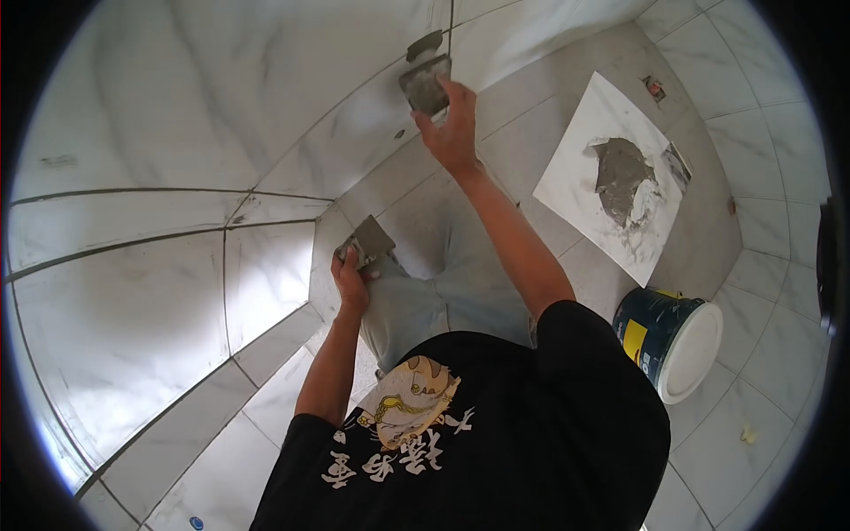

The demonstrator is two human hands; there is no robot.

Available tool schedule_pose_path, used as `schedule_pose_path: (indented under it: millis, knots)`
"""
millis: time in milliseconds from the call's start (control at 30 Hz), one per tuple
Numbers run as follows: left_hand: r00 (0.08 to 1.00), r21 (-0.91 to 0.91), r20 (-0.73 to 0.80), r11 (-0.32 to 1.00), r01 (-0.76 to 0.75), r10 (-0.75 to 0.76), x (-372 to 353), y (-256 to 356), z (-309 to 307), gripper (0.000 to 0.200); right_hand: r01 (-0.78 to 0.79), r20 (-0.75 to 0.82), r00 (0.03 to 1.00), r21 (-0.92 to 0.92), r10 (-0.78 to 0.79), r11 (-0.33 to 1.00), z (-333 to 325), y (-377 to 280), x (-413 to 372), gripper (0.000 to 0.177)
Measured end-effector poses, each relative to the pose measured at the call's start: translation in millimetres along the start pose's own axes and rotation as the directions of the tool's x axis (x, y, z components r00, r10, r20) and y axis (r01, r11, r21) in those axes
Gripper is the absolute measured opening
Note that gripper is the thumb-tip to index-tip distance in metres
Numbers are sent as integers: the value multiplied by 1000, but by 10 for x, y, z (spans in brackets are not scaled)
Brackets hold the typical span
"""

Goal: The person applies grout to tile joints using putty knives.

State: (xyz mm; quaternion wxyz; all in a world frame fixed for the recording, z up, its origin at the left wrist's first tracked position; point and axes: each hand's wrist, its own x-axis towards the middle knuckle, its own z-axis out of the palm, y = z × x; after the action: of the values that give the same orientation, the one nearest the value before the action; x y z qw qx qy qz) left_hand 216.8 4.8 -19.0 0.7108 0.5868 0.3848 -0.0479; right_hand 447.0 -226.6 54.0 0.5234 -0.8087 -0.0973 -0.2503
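My right hand (452, 133) is raised to the tiled wall (341, 115), fingers closed round a square flat scraper (427, 86) coated in grey paste. That scraper's edge lies by a joint between tiles, where a dark grey smear of grout (424, 46) sits on the wall. Lower down, before my knees, my left hand (351, 281) grips a second flat scraper (374, 237) with grey paste on it. Its handle is mostly hidden by my fingers.
On the floor to the right lies a white board (567, 168) with a mound of grey grout (622, 177) on it. Behind my right elbow is a dark bucket (642, 332) with a white lid. A small square opening (653, 88) shows in the floor near the far corner.
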Motion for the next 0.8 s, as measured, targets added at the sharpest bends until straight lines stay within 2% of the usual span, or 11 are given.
schedule_pose_path:
  millis: [33,167,233,267,300,367,400,467,633,733,800]
  knots:
    - [1000,0,-9,1000,5,-5,-20,-9,-20,41,66,-115,991,25,-63,997,31,-81,23,67]
    - [1000,-24,13,1000,-5,5,2,-12,-3,41,-3,-57,998,-16,2,1000,300,-161,42,67]
    - [1000,-31,10,999,-11,11,23,-27,-33,41,-123,85,989,-17,124,992,393,-35,-168,68]
    - [1000,-39,17,999,-11,12,35,-42,-46,42,-143,187,967,-153,171,978,325,9,-306,72]
    - [1000,-49,26,999,-10,11,34,-39,-41,42,-137,185,969,-154,165,978,253,17,-352,72]
    - [998,-80,53,997,-14,18,43,-23,-48,42,-388,97,917,-8,387,922,116,61,-385,71]
    - [997,-109,71,994,-10,18,14,-34,-39,42,-384,101,918,-15,384,923,-5,-22,-234,71]
    - [998,-88,52,996,-15,20,-38,-21,-42,40,-589,136,756,566,640,576,-251,-367,229,69]
    - [998,-112,39,993,-41,45,5,-43,-79,42,-547,151,813,529,563,649,-173,-462,620,72]
    - [997,-156,40,985,-66,73,-34,-72,-94,42,-565,201,793,594,575,572,60,-637,405,72]
    - [996,-101,56,993,-58,64,-46,-11,-86,41,-599,271,799,438,536,670,327,-746,149,69]
